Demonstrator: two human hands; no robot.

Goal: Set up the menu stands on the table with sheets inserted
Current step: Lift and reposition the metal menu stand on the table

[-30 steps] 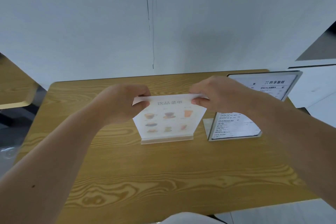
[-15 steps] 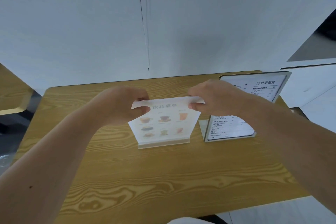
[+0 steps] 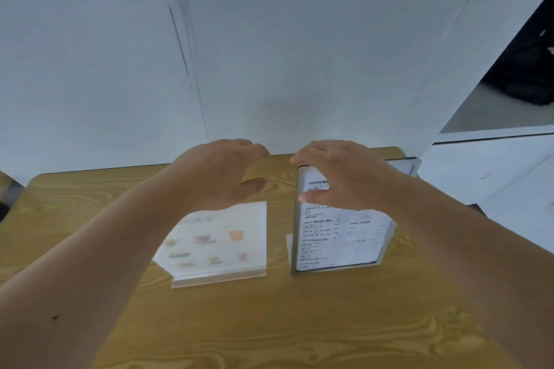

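Note:
A low clear menu stand (image 3: 218, 274) stands on the wooden table (image 3: 269, 323) and holds a pale sheet with drink pictures (image 3: 221, 237). My left hand (image 3: 218, 174) hovers just above that sheet's top edge, fingers curled and apart, holding nothing. To the right stands a taller framed menu stand (image 3: 338, 237) with a text sheet inside. My right hand (image 3: 338, 177) is over its upper part, thumb across the front and fingers spread; I cannot tell whether it touches. Another framed menu (image 3: 410, 166) peeks out behind my right wrist.
A white wall rises directly behind the table's far edge. A white counter (image 3: 491, 165) stands at the right, with a dark recess above it. Part of another wooden table shows at the far left edge.
Both hands have let go of the drink sheet's top edge, which now sits in the low stand. They lifted apart, the right one moving over the taller stand. The view has moved closer.

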